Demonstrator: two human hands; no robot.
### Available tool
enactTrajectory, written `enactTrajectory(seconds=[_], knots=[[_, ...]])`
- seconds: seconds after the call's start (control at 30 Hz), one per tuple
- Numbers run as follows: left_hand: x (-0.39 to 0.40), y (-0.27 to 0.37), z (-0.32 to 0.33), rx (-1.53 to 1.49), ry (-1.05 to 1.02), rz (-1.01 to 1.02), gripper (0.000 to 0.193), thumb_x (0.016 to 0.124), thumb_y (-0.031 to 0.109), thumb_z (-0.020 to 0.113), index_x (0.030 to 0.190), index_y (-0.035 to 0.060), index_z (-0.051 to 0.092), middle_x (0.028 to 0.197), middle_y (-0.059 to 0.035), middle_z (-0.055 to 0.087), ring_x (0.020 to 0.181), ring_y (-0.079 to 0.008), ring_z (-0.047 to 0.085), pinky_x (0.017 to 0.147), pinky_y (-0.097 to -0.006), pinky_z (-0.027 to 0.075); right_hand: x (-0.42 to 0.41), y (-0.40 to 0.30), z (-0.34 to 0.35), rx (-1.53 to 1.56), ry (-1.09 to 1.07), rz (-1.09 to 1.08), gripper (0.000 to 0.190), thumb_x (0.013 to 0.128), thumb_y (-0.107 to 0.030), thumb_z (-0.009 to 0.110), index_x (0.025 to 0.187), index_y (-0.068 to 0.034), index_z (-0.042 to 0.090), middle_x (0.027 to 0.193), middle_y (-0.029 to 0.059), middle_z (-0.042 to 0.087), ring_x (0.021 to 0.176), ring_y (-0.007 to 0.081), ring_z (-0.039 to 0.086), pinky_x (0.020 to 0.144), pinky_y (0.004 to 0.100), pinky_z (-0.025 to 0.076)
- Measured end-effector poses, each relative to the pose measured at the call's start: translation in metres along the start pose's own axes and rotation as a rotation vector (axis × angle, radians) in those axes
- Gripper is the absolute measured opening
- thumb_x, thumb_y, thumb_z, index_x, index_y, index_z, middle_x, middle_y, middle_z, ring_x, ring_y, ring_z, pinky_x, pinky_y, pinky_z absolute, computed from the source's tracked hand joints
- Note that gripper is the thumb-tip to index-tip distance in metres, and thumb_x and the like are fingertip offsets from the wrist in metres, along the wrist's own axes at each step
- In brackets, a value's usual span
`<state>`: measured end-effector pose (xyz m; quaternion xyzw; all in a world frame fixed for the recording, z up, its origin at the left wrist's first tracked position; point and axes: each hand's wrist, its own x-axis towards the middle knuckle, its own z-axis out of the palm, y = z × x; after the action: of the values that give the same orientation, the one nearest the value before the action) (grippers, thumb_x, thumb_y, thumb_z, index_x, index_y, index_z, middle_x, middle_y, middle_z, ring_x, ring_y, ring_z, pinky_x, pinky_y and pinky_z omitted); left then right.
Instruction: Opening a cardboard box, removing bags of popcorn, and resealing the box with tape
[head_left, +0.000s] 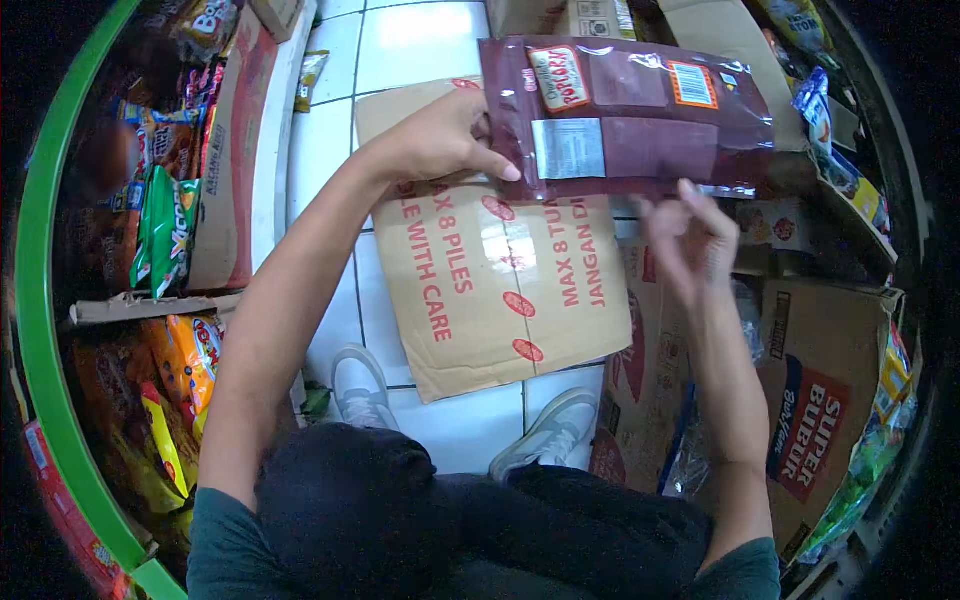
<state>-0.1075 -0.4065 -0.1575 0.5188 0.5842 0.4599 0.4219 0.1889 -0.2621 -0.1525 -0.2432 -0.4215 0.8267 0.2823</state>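
Observation:
A glossy dark purple plastic snack pouch (637, 94) lies sideways in the air above a sealed cardboard carton (495, 300). Printed panels and a barcode patch are on its upturned face. My left hand (450, 139) grips the pouch's left end, thumb on top and the other fingers partly hidden behind it. By the pouch's lower right edge is my right hand (694, 244), blurred, with thumb and fingers apart; a fingertip overlaps that edge, but contact is unclear. Clear tape runs along the carton's centre seam, and red print covers its top.
White floor tiles (322, 292) surround the carton, just beyond my shoes (360, 386). At left, a green-edged shelf (37, 262) holds snack packets, including a green one (166, 232). Open cardboard boxes (825, 405) with packets line the right side. A small packet (310, 79) rests on the floor.

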Motion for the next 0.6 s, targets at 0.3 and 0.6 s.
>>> enactTrajectory(seconds=[0.3, 0.6], knots=[[0.002, 0.005, -0.006, 0.033, -0.08, -0.132, 0.039, 0.074, -0.004, 0.08, 0.112, -0.0013, 0.069, 0.094, -0.0065, 0.073, 0.076, -0.0106, 0.06, 0.069, -0.0241, 0.048, -0.001, 0.046, 0.03, -0.663, 0.057, 0.197, 0.036, 0.093, -0.031, 0.076, 0.114, -0.002, 0.079, 0.096, 0.0117, 0.078, 0.079, 0.0171, 0.074, 0.072, 0.0283, 0.056], [0.01, -0.003, 0.002, -0.01, -0.127, -0.106, 0.035, 0.075, -0.005, 0.08, 0.108, 0.0014, 0.07, 0.087, -0.0041, 0.071, 0.07, -0.0078, 0.054, 0.064, -0.0225, 0.043, -0.014, 0.02, 0.082, -0.983, 0.112, 0.458, 0.049, 0.093, -0.041, 0.077, 0.122, -0.002, 0.076, 0.119, 0.0116, 0.075, 0.105, 0.0184, 0.071, 0.085, 0.0262, 0.054]])
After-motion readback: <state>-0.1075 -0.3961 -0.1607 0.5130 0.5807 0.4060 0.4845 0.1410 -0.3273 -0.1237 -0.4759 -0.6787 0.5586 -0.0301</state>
